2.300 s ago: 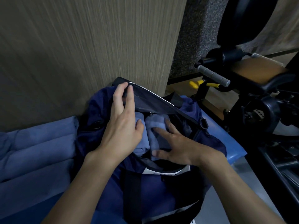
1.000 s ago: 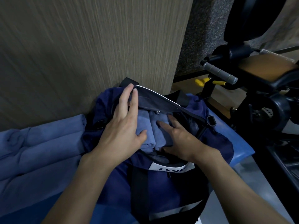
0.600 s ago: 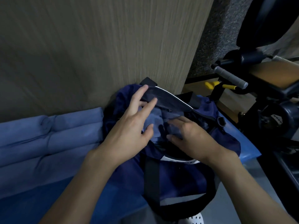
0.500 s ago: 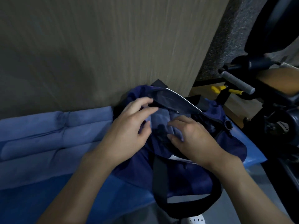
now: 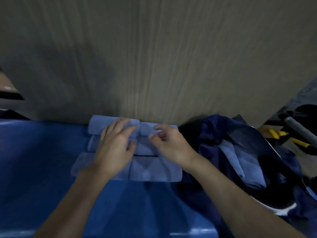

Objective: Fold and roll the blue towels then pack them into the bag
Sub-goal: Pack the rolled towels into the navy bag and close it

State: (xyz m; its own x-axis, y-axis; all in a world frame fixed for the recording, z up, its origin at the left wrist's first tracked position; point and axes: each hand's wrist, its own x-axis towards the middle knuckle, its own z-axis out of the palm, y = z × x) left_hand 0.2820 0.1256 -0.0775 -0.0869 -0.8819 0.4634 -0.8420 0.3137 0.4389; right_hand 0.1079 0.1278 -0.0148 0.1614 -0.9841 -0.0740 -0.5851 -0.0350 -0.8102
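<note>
Blue rolled towels [image 5: 137, 162] are waiting on the bench [image 5: 42, 160] while both released hands, left hand [image 5: 115, 148] and right hand [image 5: 169, 145], are reaching, and the bag [image 5: 240, 152] is holding some.

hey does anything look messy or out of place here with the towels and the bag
Nothing stands out. The rolled towels lie in neat rows on the blue mat against the wall, both hands over them. The bag slumps open to the right with towels already inside.
</note>
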